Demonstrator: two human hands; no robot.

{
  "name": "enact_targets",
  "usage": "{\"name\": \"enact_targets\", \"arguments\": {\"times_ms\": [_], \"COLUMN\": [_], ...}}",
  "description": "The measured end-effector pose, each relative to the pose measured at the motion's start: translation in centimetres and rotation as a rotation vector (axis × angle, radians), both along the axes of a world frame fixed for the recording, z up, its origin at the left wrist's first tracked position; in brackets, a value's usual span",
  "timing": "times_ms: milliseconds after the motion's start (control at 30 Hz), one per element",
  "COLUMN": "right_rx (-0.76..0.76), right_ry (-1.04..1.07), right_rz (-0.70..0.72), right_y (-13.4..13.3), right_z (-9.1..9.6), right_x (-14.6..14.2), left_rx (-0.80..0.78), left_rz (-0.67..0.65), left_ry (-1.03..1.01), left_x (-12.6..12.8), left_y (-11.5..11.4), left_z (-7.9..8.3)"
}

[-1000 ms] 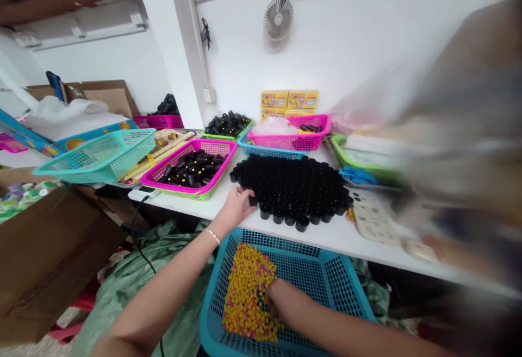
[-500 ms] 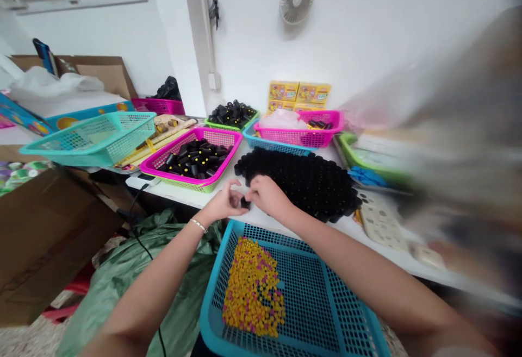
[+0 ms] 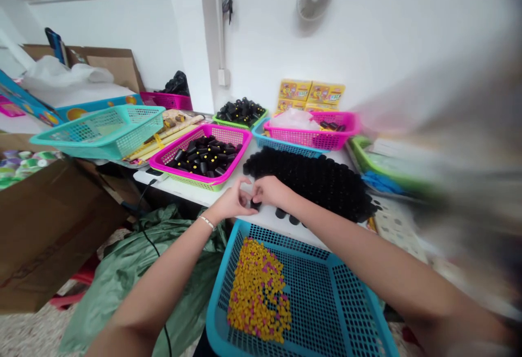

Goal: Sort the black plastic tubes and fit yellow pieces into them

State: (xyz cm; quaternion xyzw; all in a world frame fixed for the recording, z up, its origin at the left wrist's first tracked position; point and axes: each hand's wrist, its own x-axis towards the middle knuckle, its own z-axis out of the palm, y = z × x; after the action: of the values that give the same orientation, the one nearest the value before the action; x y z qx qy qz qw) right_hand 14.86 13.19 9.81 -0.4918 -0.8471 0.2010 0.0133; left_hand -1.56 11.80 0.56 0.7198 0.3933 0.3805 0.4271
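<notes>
A small black cylinder (image 3: 255, 205) stands on the white table, between my two hands. My left hand (image 3: 232, 200) curls around it, with the thumb low in front and the fingers behind. The fingertips of my right hand (image 3: 269, 189) are pinched together at its top; whether a smaller piece is between them is hidden. Just right of my hands spreads a dense block of black cylinders (image 3: 314, 177), with a few standing loose below my right wrist. In front of me, a blue basket (image 3: 338, 302) holds a heap of small yellow and pink pieces (image 3: 256, 292).
A pink basket (image 3: 243, 142) of black cylinders with yellow ends stands to the left. Behind are a green basket (image 3: 263, 117) of similar cylinders and another pink basket (image 3: 350, 124). A teal basket (image 3: 134, 134) and a cardboard box (image 3: 53, 232) lie left. A blurred shape fills the right edge.
The view has turned slightly left, so everything sits further right. Loose black cylinders now show below my right wrist. My hands keep nearly the same pose around the small black cylinder.
</notes>
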Motion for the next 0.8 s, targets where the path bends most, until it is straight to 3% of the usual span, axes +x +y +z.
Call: {"name": "enact_targets", "arguments": {"times_ms": [233, 400, 500, 600, 700, 733, 800], "right_rx": [-0.222, -0.295, -0.275, -0.15, 0.009, 0.023, -0.146], "right_ry": [-0.394, -0.467, -0.376, -0.206, 0.028, 0.142, 0.224], "right_rz": [0.032, 0.03, 0.034, 0.026, 0.045, 0.08, 0.241], "right_y": [2.5, 2.3, 1.8, 0.6, -2.8, -4.6, -8.4], "right_z": [1.7, 2.0, 3.1, 5.2, 6.9, 6.7, 4.9], "right_x": [-3.6, -3.8, -2.8, -1.1, 1.5, 2.4, 4.3], "left_rx": [-0.031, -0.004, 0.051, 0.125, 0.236, 0.279, 0.359], "left_rz": [0.04, 0.044, 0.046, 0.062, 0.079, 0.082, 0.073], "left_ry": [-0.01, 0.018, 0.051, 0.095, 0.168, 0.195, 0.239], "left_x": [0.0, -0.1, -0.2, -0.3, 0.2, 0.4, 0.9], "left_y": [0.2, 0.0, 0.1, 0.0, -1.1, -1.7, -3.2], "left_z": [0.0, -0.1, 0.0, 0.0, 0.1, 0.3, 1.2]}}
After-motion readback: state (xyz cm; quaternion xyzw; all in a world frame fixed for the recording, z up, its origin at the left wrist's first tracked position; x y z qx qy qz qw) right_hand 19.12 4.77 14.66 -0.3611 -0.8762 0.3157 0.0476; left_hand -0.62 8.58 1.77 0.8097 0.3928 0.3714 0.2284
